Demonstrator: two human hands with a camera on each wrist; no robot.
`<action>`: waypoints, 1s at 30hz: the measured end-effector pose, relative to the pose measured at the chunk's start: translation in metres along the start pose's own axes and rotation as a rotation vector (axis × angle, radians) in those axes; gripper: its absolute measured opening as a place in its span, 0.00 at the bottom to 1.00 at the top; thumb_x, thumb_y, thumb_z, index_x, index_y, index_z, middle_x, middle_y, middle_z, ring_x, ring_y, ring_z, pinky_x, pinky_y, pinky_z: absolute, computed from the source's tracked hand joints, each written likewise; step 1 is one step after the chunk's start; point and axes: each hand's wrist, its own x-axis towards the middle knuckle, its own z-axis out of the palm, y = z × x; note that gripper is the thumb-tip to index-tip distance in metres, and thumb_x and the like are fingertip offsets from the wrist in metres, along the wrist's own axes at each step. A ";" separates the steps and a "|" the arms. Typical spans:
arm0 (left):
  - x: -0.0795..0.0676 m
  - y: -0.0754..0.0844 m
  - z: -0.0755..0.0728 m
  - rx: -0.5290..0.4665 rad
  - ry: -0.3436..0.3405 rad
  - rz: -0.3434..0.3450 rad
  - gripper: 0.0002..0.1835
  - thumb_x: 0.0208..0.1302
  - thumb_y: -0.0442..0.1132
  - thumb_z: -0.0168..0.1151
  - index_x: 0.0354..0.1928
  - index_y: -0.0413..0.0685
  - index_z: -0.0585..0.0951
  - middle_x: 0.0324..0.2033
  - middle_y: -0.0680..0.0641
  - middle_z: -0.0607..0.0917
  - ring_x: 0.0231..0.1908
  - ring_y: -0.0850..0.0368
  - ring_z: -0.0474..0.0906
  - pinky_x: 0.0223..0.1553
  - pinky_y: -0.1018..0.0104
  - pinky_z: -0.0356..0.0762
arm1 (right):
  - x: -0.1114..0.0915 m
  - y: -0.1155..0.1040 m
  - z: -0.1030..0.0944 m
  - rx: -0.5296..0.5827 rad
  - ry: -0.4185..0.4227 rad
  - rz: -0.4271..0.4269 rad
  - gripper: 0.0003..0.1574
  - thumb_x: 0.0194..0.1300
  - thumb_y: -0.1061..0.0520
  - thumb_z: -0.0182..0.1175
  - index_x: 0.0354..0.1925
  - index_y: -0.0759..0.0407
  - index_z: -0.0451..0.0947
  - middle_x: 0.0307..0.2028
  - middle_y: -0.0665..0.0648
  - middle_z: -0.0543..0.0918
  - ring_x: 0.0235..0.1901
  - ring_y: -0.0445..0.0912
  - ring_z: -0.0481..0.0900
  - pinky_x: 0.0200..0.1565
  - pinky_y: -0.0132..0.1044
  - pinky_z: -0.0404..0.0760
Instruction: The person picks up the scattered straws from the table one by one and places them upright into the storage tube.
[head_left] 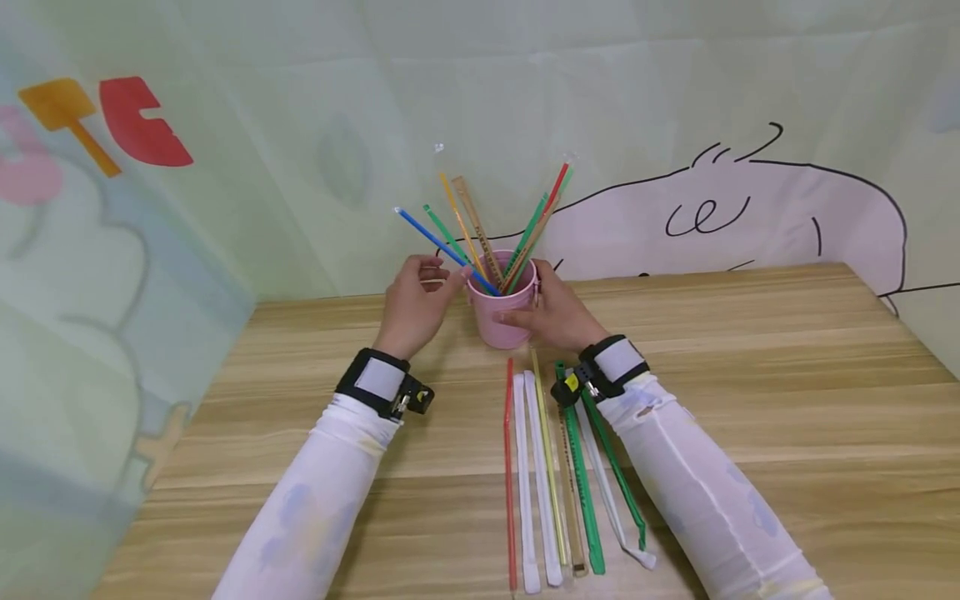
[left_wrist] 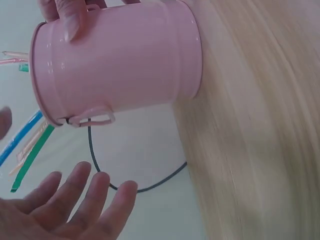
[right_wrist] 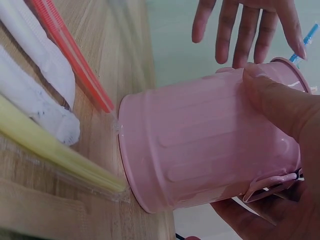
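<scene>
A small pink metal bucket with side handles stands upright at the back of the table. Several straws lean out of it, among them a blue straw, a yellow straw and a red straw. My right hand grips the bucket from the right, its thumb across the front wall and its fingers around the handle side. To the left of the bucket, my left hand has its fingers spread and relaxed. The left wrist view shows a gap between those fingers and the bucket wall.
In front of the bucket, several straws lie side by side: a red straw, white paper-wrapped straws, a yellow straw and green straws. Right at the table's back edge hangs a printed cloth backdrop.
</scene>
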 end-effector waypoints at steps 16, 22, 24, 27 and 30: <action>-0.019 -0.015 -0.016 0.075 -0.167 0.007 0.54 0.52 0.71 0.63 0.71 0.44 0.58 0.66 0.40 0.66 0.62 0.46 0.62 0.56 0.43 0.73 | 0.001 0.003 -0.004 0.009 0.012 0.010 0.54 0.55 0.51 0.72 0.69 0.61 0.52 0.63 0.61 0.67 0.63 0.54 0.62 0.65 0.56 0.62; -0.017 -0.017 -0.007 0.088 -0.228 0.043 0.55 0.53 0.68 0.65 0.73 0.42 0.55 0.69 0.40 0.61 0.64 0.45 0.59 0.58 0.40 0.70 | -0.010 -0.020 -0.006 0.021 -0.002 0.028 0.53 0.57 0.56 0.71 0.70 0.66 0.50 0.65 0.67 0.66 0.64 0.56 0.61 0.66 0.58 0.60; -0.015 -0.017 -0.003 0.087 -0.246 0.045 0.54 0.54 0.67 0.65 0.73 0.43 0.54 0.70 0.40 0.60 0.65 0.46 0.58 0.59 0.40 0.68 | -0.013 -0.027 -0.006 0.035 -0.001 0.034 0.53 0.57 0.58 0.71 0.70 0.67 0.51 0.64 0.67 0.66 0.63 0.57 0.61 0.66 0.60 0.59; -0.012 -0.015 0.005 0.068 -0.260 0.052 0.54 0.54 0.66 0.66 0.74 0.46 0.53 0.70 0.39 0.60 0.65 0.46 0.56 0.61 0.39 0.65 | -0.010 -0.019 -0.004 0.033 -0.001 0.037 0.54 0.57 0.54 0.71 0.70 0.63 0.51 0.65 0.64 0.66 0.63 0.57 0.61 0.65 0.59 0.61; -0.008 -0.014 0.013 0.039 -0.265 0.074 0.54 0.53 0.64 0.67 0.74 0.48 0.54 0.69 0.38 0.61 0.66 0.46 0.56 0.63 0.39 0.62 | -0.004 -0.005 -0.001 0.017 -0.002 0.034 0.55 0.56 0.48 0.72 0.70 0.59 0.51 0.65 0.61 0.66 0.63 0.55 0.62 0.64 0.56 0.63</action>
